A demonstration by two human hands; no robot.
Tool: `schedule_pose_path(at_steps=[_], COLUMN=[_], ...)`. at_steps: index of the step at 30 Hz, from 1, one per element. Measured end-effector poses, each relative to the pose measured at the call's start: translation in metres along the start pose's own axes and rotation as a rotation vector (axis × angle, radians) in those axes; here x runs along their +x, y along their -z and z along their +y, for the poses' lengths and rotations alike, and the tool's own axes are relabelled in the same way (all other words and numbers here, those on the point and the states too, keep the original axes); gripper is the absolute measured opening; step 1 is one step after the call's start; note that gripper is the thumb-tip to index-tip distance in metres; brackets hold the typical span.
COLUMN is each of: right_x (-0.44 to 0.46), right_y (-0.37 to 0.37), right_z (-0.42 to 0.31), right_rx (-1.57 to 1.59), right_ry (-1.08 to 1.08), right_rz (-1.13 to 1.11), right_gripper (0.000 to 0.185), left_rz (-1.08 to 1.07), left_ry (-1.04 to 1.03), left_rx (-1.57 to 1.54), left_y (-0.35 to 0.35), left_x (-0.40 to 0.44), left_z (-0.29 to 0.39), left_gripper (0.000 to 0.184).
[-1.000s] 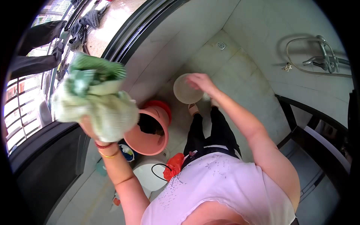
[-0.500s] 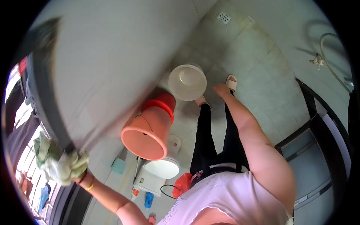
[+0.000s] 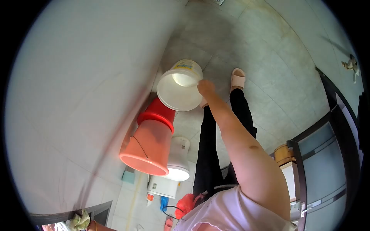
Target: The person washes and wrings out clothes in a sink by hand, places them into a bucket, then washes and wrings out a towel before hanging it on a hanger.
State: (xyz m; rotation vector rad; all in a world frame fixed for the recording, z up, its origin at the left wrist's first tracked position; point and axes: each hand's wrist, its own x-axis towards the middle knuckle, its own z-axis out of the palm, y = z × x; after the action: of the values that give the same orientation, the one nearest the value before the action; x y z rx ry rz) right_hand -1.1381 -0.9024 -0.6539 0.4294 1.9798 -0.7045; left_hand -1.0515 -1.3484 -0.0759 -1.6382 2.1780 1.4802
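Observation:
My right hand [image 3: 207, 88] is closed at the rim of a whitish translucent bucket [image 3: 179, 92], which has a yellow label and stands on the floor by my feet. At the bottom left edge, my left hand [image 3: 91, 225] is mostly cut off, next to a pale green cloth [image 3: 79, 221] bunched at the window frame. Only part of that cloth shows. A salmon-pink bucket [image 3: 148, 146] with a wire handle sits beside a red bucket [image 3: 160, 111], left of my legs.
Below the pink bucket is a white toilet [image 3: 179, 173]. A red plastic bag [image 3: 185, 204] hangs near my waist. The glass door [image 3: 322, 165] with dark framing is at the right, and the wall [image 3: 84, 84] fills the left.
The view has swung, and my left hand and the cloth have shifted to the bottom edge. My right hand has come onto the whitish bucket's rim; it was apart from it before.

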Motion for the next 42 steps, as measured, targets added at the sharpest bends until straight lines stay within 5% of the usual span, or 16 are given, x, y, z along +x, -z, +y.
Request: schedule_pose_path(at_steps=[5, 7, 10, 13, 17, 21, 23, 30, 32, 34, 35, 36, 37, 40, 42], right_x=[-0.013, -0.016, -0.038, -0.049, -0.025, -0.001, -0.001, 0.001, 0.002, 0.015, 0.021, 0.004, -0.016, -0.072, -0.106], right_y=[0.049, 0.09, 0.122, 0.153, 0.189, 0.246, 0.276, 0.301, 0.292, 0.268, 0.237, 0.229, 0.231, 0.226, 0.234], right_z=[0.071, 0.119, 0.176, 0.213, 0.277, 0.311, 0.314, 0.286, 0.286, 0.301, 0.304, 0.287, 0.257, 0.188, 0.15], right_rx=[0.117, 0.595, 1.201, 1.469, 1.832, 1.992, 2.028, 1.681, 1.323, 0.565, 0.223, 0.1, 0.304, 0.139, 0.237], right_ry=[0.166, -0.086, -0.29, -0.394, -0.32, -0.207, -0.319, -0.497, -0.536, -0.352, -0.046, 0.195, 0.04, 0.144, 0.239], right_rz=[0.193, -0.098, 0.12, 0.265, 0.54, 0.679, 0.669, 0.555, 0.589, 0.399, 0.654, 0.636, 0.411, 0.522, 0.424], right_gripper=[0.027, 0.031, 0.028, 0.027, 0.022, 0.032, 0.04, 0.062, 0.057, 0.046, 0.043, 0.039, 0.035, 0.025, 0.023], left_rz=[-0.012, -0.034, -0.105, -0.263, -0.293, -0.292, -0.295, -0.402, -0.487, -0.592, -0.672, -0.741, -0.816, -0.995, -0.913], left_ry=[0.135, 0.148, 0.117, 0.151, 0.122, 0.105, 0.098, 0.019, -0.024, -0.079, -0.11, -0.147, -0.184, -0.336, -0.454], left_rx=[-0.066, -0.095, -0.126, -0.142, -0.133, -0.145, -0.156, -0.228, -0.269, -0.321, -0.353, -0.381, -0.398, -0.435, -0.505], left_y=[-0.033, -0.045, -0.071, -0.095, -0.112, -0.116, -0.119, -0.109, -0.094, -0.073, -0.061, -0.046, -0.032, 0.01, 0.022], left_x=[-0.026, -0.023, -0.001, 0.011, 0.015, 0.022, 0.027, 0.045, 0.05, 0.051, 0.055, 0.054, 0.051, 0.034, 0.016], left_z=[-0.027, -0.03, -0.025, -0.02, -0.007, 0.001, 0.006, 0.06, 0.085, 0.11, 0.123, 0.132, 0.14, 0.149, 0.148], left_gripper=[0.049, 0.049, 0.05, 0.05, 0.051, 0.052, 0.053, 0.054, 0.054, 0.055, 0.055, 0.055, 0.056, 0.056, 0.055])
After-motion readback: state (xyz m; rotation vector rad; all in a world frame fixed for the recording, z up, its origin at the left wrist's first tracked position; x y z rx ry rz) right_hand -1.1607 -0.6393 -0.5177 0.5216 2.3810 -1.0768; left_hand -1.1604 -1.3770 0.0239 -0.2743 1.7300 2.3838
